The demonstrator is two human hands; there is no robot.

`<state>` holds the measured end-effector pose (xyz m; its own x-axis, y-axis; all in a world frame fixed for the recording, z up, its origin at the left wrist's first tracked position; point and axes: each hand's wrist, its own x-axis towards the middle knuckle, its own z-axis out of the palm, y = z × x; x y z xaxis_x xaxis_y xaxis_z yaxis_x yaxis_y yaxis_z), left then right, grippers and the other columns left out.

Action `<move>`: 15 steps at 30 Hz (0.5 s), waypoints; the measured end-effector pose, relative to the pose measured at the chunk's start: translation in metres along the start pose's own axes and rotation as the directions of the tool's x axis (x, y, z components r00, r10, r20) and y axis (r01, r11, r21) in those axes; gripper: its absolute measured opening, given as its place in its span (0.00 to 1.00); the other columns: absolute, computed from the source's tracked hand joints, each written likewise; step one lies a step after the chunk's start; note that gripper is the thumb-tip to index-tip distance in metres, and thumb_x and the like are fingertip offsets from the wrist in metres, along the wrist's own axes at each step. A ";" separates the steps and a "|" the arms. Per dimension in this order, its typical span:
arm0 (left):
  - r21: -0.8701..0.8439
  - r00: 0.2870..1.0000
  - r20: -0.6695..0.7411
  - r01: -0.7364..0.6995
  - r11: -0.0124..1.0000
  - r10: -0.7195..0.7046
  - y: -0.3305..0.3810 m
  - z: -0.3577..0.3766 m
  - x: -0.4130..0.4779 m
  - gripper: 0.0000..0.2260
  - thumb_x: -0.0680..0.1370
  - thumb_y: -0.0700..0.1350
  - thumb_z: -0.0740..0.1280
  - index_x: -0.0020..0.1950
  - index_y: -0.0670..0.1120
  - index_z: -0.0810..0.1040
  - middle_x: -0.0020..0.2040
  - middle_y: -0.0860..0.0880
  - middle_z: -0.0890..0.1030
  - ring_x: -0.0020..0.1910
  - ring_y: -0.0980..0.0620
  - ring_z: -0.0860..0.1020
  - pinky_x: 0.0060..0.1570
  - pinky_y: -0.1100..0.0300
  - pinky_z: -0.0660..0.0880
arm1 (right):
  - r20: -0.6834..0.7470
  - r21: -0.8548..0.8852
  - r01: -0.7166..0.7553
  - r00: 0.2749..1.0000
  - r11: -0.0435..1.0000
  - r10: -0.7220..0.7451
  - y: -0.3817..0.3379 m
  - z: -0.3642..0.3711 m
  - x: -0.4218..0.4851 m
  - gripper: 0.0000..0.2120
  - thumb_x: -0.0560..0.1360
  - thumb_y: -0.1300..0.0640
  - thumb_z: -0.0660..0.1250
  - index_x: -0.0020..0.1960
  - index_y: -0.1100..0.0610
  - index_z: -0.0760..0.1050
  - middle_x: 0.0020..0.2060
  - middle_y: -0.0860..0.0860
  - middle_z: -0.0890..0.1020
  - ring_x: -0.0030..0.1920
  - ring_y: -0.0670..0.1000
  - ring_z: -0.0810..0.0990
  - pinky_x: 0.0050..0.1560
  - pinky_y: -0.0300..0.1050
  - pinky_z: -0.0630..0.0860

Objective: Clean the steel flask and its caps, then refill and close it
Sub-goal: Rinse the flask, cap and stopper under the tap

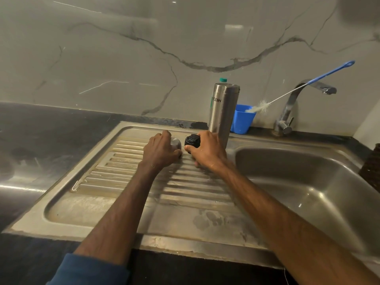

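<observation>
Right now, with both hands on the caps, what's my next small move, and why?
Probably let the right hand release the black cap and reach for the flask just behind it. It and the steel cap sit on the drainboard, the flask stands logo upside down, seemingly draining, and the brush rests in the cup, so washing looks done and refilling next.

Both curled: left hand, right hand.

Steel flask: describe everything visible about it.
The steel flask is a tall brushed-metal cylinder standing on end at the back of the drainboard, its printed lettering upside down. A blue cup sits close on its right. The right hand hides its foot; contact cannot be told.
</observation>
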<state>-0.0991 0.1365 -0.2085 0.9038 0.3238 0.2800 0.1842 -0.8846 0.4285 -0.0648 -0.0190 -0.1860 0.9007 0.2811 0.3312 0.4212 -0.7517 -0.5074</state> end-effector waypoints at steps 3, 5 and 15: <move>-0.019 1.000 0.000 -0.004 1.000 0.004 0.000 0.000 0.000 0.27 0.75 0.55 0.75 0.68 0.43 0.71 0.63 0.41 0.79 0.62 0.39 0.76 0.55 0.47 0.74 | 0.029 -0.030 -0.027 0.999 0.999 0.028 -0.001 0.008 0.000 0.16 0.75 0.47 0.76 0.52 0.57 0.76 0.46 0.54 0.83 0.40 0.55 0.85 0.42 0.53 0.85; -0.023 1.000 -0.006 -0.007 1.000 0.007 0.001 -0.001 -0.001 0.26 0.75 0.53 0.75 0.68 0.43 0.72 0.63 0.41 0.79 0.62 0.39 0.75 0.54 0.48 0.73 | 0.029 -0.037 -0.038 0.999 0.999 0.039 -0.001 0.011 0.000 0.16 0.76 0.48 0.76 0.53 0.59 0.76 0.48 0.55 0.82 0.41 0.56 0.85 0.42 0.53 0.85; -0.057 1.000 -0.027 0.001 0.998 -0.002 0.003 -0.007 -0.002 0.23 0.75 0.51 0.75 0.64 0.41 0.74 0.60 0.40 0.80 0.57 0.40 0.76 0.51 0.49 0.73 | -0.011 -0.075 0.033 0.999 0.997 -0.034 -0.002 0.006 -0.007 0.23 0.75 0.51 0.77 0.63 0.61 0.74 0.53 0.56 0.82 0.50 0.55 0.84 0.47 0.45 0.83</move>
<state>-0.1033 0.1353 -0.2013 0.8925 0.3349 0.3022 0.1628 -0.8639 0.4765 -0.0714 -0.0161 -0.1918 0.8846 0.2996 0.3573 0.4414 -0.7848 -0.4349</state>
